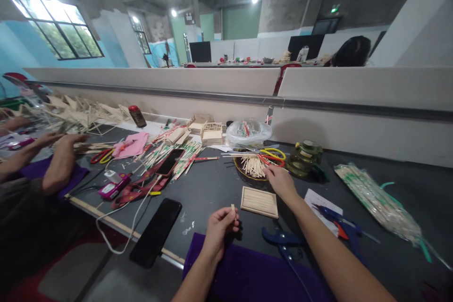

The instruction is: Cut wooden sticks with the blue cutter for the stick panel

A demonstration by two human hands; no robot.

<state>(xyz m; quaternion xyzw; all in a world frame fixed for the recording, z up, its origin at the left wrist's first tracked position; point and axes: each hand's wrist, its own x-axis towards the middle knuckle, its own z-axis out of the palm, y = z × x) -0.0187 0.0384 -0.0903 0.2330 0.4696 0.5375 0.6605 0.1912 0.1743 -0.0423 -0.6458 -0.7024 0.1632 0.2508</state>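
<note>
My left hand (223, 224), closed in a pinch, holds a short wooden stick (233, 208) upright above the table's front edge. My right hand (279, 180) reaches over the right rim of a round, dark bowl (240, 173) filled with short wooden sticks (253, 166). Its fingers are drawn together at the sticks, and whatever lies between them is hidden. Orange-handled scissors (272, 158) and yellow-handled scissors (275, 152) rest across the back of the bowl. Between my hands lies a small rectangular panel of wooden sticks (259, 202) with a raised frame.
Blue-handled pliers (281, 237) lie near a purple cloth (247, 269). A blue tool (336, 217), a bag of sticks (378, 198) and a glass jar (304, 158) are to the right. Leftward are phones (155, 231), a white cable (138, 226) and a co-worker's arms (58, 160).
</note>
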